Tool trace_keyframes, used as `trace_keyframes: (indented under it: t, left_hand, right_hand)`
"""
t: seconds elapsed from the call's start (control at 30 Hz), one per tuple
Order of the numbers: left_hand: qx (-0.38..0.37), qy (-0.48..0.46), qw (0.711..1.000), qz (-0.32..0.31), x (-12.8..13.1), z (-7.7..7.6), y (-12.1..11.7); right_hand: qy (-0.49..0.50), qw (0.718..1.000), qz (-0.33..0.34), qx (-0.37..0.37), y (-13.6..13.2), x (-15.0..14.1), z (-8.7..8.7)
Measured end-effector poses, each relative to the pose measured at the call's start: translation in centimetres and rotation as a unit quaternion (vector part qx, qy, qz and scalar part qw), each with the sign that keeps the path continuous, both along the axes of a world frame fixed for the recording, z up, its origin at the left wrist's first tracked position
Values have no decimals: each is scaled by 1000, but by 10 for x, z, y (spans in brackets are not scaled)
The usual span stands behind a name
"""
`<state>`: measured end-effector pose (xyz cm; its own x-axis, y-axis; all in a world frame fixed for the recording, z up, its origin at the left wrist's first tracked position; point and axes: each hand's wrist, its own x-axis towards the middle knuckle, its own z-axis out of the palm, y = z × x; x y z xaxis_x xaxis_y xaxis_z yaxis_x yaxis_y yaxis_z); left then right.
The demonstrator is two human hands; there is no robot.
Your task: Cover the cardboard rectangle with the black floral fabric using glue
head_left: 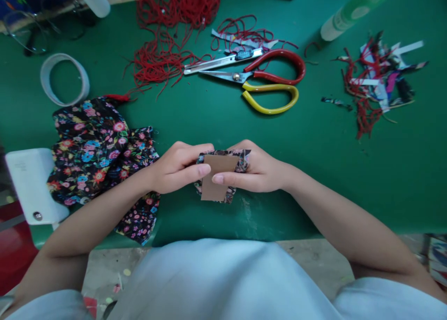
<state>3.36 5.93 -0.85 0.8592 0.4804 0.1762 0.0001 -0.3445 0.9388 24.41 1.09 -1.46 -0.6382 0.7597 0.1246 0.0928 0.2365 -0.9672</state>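
Observation:
Between both hands, above the near edge of the table, is a small piece of brown cardboard backed by dark floral fabric that shows around its edges. My left hand grips its left side, thumb on the cardboard face and fingers behind. From the right, my right hand pinches it the same way, its thumb lying across the cardboard. The fingers behind the piece are mostly hidden. Left of my left hand lies a crumpled black floral cloth, partly under my forearm.
Scissors with red and yellow handles lie ahead beside a utility knife. Red cords pile up behind. A tape roll and white power bank are left; scraps and a green-white bottle are right.

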Motion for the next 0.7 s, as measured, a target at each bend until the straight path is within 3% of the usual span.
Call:
trace_keyframes:
  t: [0.1,0.27,0.43,0.7]
  left_hand:
    - [3,18,1000,8,1,1,1]
    - [37,5,999,25,3,2,1]
    - [34,10,999,33,1,4,3]
    - [14,-16,999,46,2,4,2]
  right_hand:
    - [-7,1000,-21,16,-2,-2,1]
    - [70,995,-66,21,1,-3,1]
    - [55,996,-73,22,4,0,-1]
    - [82,993,-71,-45,6,1,2]
